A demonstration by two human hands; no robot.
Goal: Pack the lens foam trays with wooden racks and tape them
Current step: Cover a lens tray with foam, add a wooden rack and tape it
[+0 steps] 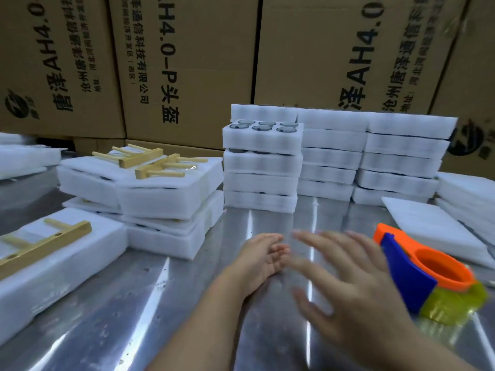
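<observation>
Both hands empty just left of the tape dispenser [407,274]: left hand [263,257] loosely relaxed, right hand [345,277] spread wide. Beyond the dispenser, up-left, stands the stack of white foam trays [263,162], dark round lenses [259,127] showing on top. Probably featherlight and squashy, so take one by both ends, level.

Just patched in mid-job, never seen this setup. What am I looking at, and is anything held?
No machine here: one camera worn on a person's head looks down at their bare hands. The left hand and the blurred right hand are open over a steel table; neither has a grip on anything. Behind stand stacks of white foam trays, one top tray showing round lenses. Wooden racks lie on foam at left. An orange-and-blue tape dispenser sits at right. Cardboard boxes fill the back.
</observation>
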